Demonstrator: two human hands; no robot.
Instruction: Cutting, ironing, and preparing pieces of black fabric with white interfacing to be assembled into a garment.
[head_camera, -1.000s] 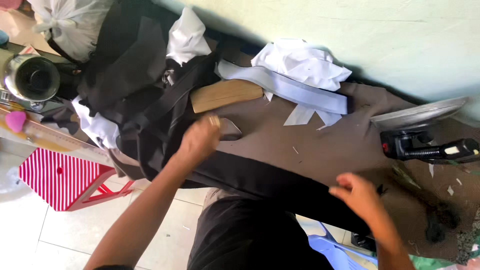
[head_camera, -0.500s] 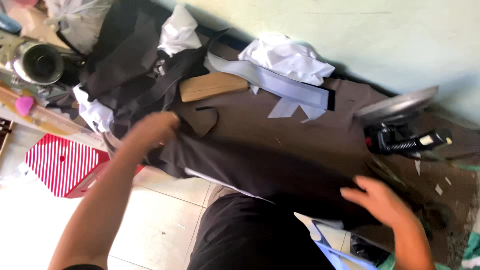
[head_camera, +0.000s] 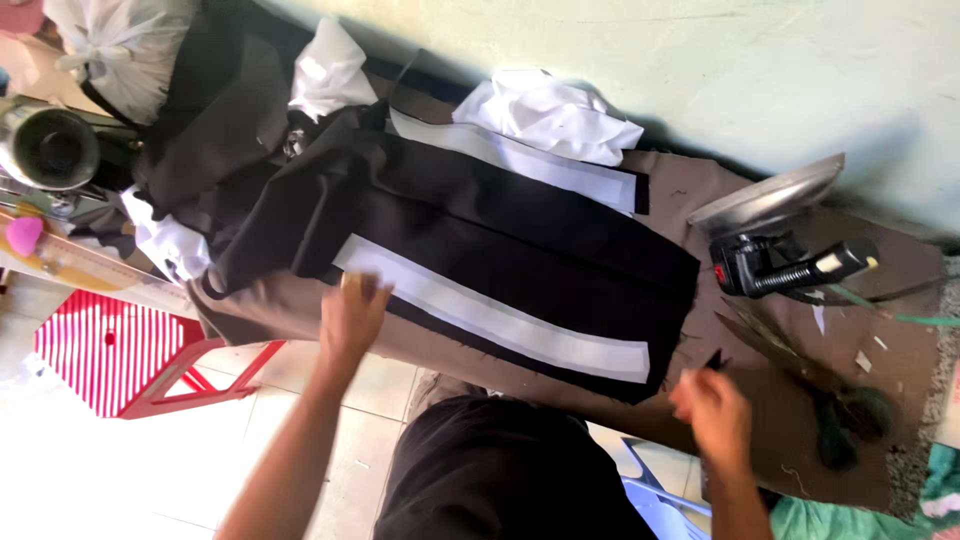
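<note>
Pale green wall is running behind a brown-covered tabletop (head_camera: 800, 420) crowded with sewing work. Left hand (head_camera: 352, 318) is pressing flat, fingers spread and holding nothing, on the near end of a white strip (head_camera: 490, 322) that is lying along a black fabric panel (head_camera: 500, 250). Right hand (head_camera: 712, 415) is hovering blurred at the panel's lower right corner; I cannot tell whether it is pinching the edge or simply open. The panel is lying spread across the middle of the tabletop, looking light, limp and ready to slide or wrinkle, so it would likely handle best taken at corners or edges, with a flat palm smoothing it. Counting outward: one black panel, two white strips, the second (head_camera: 520, 160) lying along its far edge. One iron (head_camera: 775, 235) is sitting to the right, one pair of dark scissors (head_camera: 800, 370) is lying near it, one heap of white cloth (head_camera: 550, 115) is resting by the wall, and one red striped stool (head_camera: 120, 350) is standing below.
</note>
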